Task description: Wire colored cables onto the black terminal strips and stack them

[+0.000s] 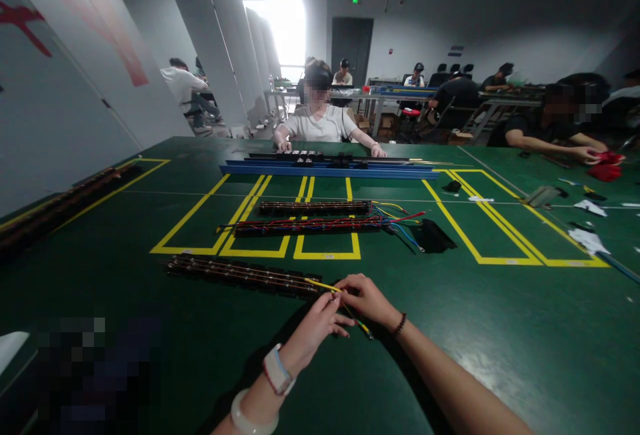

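Observation:
A long dark strip with copper-coloured rows point(240, 273) lies in front of me on the green table. From its right end runs a yellow wire point(323, 284), which passes between my hands. My right hand point(369, 300) is closed in a pinch on this wire. Close against it, my left hand point(316, 328) pinches at the same spot with thumb and forefinger, its other fingers loosely spread. Below the fingers a yellow-green wire end with a metal tip point(365, 329) sticks out toward me. The exact grip point is partly hidden by the fingers.
Beyond lie two more strips, one with red and blue wires point(310, 225), beside a black piece point(435, 236). Yellow tape frames point(327, 257) mark the green table point(500, 328). Across it a person point(320, 121) sits behind a blue rail point(330, 171). Another person's hands hold red material point(605, 167).

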### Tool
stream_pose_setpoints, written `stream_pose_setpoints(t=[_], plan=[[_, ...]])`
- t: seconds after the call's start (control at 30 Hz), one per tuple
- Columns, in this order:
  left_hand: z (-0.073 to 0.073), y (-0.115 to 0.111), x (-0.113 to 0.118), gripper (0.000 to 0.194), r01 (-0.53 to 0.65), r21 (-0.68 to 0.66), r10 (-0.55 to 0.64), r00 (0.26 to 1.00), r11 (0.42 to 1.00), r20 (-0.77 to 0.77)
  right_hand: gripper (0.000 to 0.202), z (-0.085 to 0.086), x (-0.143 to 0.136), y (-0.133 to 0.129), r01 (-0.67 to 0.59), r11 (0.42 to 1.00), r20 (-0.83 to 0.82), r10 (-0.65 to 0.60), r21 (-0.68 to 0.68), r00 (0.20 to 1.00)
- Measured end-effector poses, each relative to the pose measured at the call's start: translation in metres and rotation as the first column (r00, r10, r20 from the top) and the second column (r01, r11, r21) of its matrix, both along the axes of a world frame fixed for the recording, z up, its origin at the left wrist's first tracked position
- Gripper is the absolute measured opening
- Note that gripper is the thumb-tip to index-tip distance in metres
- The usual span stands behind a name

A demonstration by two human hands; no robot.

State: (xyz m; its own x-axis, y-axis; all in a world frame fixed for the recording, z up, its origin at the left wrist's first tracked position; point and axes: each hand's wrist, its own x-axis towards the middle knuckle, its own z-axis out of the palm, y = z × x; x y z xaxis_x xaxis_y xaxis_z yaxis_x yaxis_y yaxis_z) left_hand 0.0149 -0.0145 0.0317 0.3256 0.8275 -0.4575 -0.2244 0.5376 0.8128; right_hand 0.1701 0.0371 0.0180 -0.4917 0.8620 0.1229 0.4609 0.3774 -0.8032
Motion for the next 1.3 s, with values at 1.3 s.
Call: stream_pose_setpoints(t=[1.3], plan=[[-0.009, 0.003, -0.039, 0.030, 0.547, 0.460, 0.303, 0.355, 0.700, -0.884, 0.017, -0.015, -0.005, 0.038, 0.137, 0.916, 0.229, -0.236, 0.377, 0.944]])
